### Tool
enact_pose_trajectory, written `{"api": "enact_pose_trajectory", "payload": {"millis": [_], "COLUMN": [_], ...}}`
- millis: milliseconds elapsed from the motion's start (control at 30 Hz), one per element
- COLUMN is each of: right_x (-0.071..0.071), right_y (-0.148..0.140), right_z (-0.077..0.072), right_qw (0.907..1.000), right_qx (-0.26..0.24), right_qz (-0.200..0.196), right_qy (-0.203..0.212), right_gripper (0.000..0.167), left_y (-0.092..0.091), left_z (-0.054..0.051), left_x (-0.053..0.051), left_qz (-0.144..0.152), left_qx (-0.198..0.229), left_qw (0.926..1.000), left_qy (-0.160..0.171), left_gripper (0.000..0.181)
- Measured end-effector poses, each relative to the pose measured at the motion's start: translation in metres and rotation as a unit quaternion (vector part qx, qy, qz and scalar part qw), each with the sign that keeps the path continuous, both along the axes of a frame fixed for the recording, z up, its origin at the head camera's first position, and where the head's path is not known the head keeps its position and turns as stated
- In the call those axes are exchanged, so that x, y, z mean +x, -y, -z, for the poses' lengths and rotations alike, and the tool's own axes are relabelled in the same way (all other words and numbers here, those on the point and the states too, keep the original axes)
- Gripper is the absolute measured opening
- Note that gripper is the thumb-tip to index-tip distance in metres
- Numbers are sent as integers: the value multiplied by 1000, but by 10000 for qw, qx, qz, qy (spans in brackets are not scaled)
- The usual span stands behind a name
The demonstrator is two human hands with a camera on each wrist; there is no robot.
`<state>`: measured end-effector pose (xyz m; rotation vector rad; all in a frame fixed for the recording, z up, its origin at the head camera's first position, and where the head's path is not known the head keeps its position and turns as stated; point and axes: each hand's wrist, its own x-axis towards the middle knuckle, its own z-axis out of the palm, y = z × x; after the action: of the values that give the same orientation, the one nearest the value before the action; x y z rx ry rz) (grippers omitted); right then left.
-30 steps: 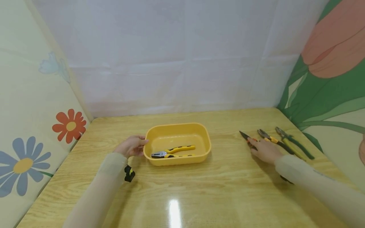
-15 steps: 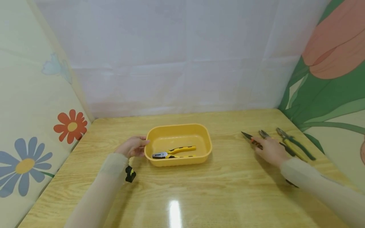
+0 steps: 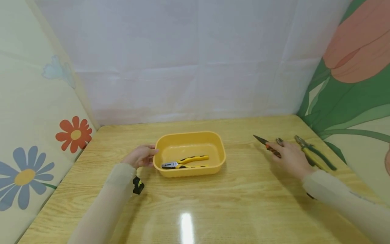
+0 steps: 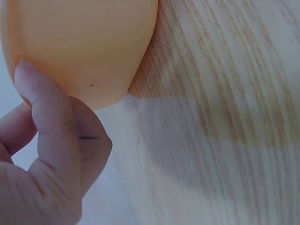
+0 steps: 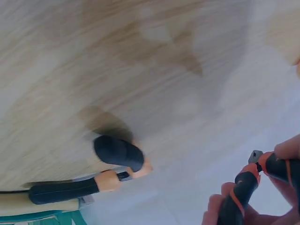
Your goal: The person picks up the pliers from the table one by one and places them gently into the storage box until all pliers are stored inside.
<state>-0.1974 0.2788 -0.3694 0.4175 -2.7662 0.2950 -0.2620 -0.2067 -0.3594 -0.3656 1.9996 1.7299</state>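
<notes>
My left hand [image 3: 141, 156] pinches the left end of a yellow plastic box [image 3: 189, 173], its thumb over the rim in the left wrist view. Inside that box lies one pair of combination pliers [image 3: 170, 165] with yellow-and-black handles. On the right side my right hand [image 3: 290, 159] holds needle-nose pliers [image 3: 261, 139], dark tip pointing away to the left. Their black-and-orange handles [image 5: 239, 199] show between the fingers in the right wrist view. Partly hidden behind that hand are other pliers [image 3: 279, 140], with black-and-orange handles [image 5: 119, 152].
Pliers with green and yellow handles [image 3: 321, 156] lie to the right of the right hand on the wood-grain table [image 3: 237, 203]. A white cloth [image 3: 195, 67] hangs along the back edge, and flower-printed panels [image 3: 356, 112] stand at both sides.
The right hand has taken up the needle-nose pliers and shifted a little to the right; their tip has risen slightly and swung left. The left hand and the box stay as they were.
</notes>
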Motion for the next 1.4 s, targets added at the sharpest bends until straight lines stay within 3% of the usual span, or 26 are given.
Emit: {"api": "enact_pose_trajectory", "payload": {"millis": [267,600,833,1000,1400], "right_x": [2,6,6,8,6], "right_y": [8,22,35,45,56], "right_z": [-6,-17,-20,-23,-25], "right_qw": [9982,9967,9898,9915,9790], "right_qx": [177,50,97,308,464], "right_qz": [-342,-618,-970,-966,-1616], "right_qy": [-465,-515,-1037,-816,-1151], "right_gripper": [42,43,43,44,46], "left_y": [-1,0,0,1,-1], "left_z": [0,-1,0,-1,-3], "left_x": [0,1,-1,1,1], "left_qz": [-37,42,91,77,29], "left_qx": [-156,-14,-150,-103,-333], "left_qw": [9999,10000,9998,9999,9994], "left_qy": [-15,-17,-37,-24,2], "left_gripper": [49,48,48,46,47]}}
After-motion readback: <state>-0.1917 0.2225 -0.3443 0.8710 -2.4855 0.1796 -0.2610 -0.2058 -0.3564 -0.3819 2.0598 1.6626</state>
